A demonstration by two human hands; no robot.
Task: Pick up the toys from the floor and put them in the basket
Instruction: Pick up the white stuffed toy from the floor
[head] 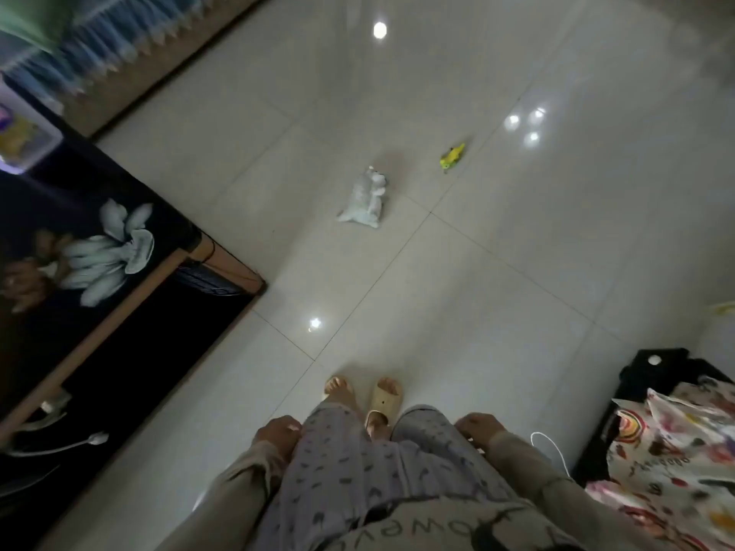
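Two toys lie on the glossy tiled floor ahead of me. A white plush animal (366, 198) rests on its side near the middle, and a small yellow-green toy (452, 156) lies a little farther off to its right. My left hand (276, 431) and my right hand (479, 427) hang beside my thighs with fingers curled loosely and nothing in them. Both are far from the toys. A translucent bin (24, 137) with something yellow inside stands on the dark surface at the far left; I cannot tell whether it is the basket.
A dark table with a flower-print top (99, 248) fills the left side, cables on it. A blue fringed cloth over furniture (99, 37) runs along the upper left. A patterned fabric on a black object (672, 443) sits at the lower right. My slippered feet (364, 395) stand on tiles.
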